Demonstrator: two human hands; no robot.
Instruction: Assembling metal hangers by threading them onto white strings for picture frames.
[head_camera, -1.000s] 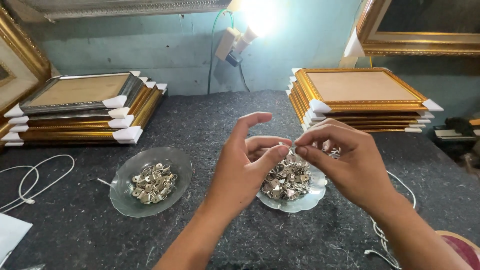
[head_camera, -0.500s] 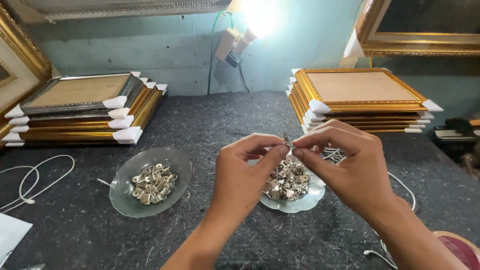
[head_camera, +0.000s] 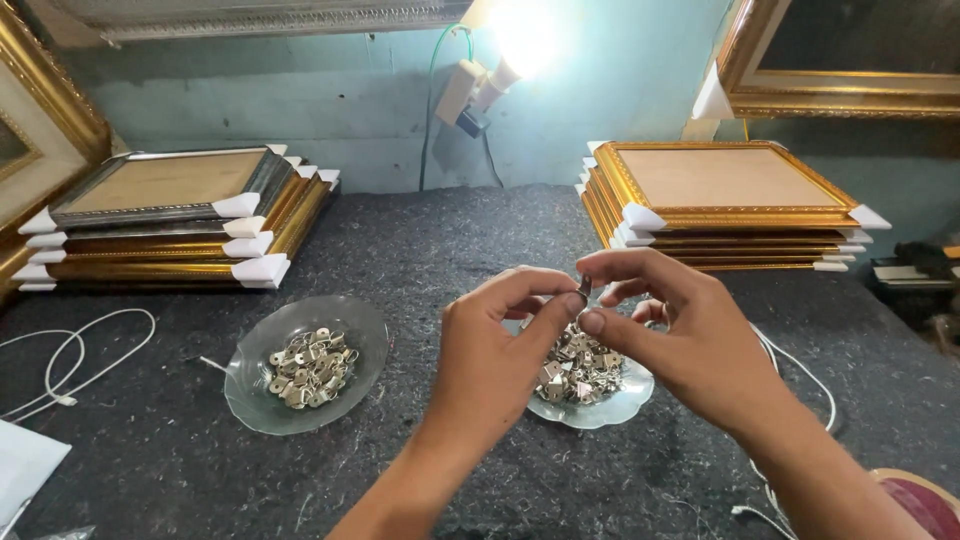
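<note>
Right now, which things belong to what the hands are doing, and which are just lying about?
In use:
left hand
right hand
small metal piece pinched between both hands
right dish of metal hangers, under the hands

Lying about:
left dish of hangers
left frame stack
right frame stack
white cord
lamp
</note>
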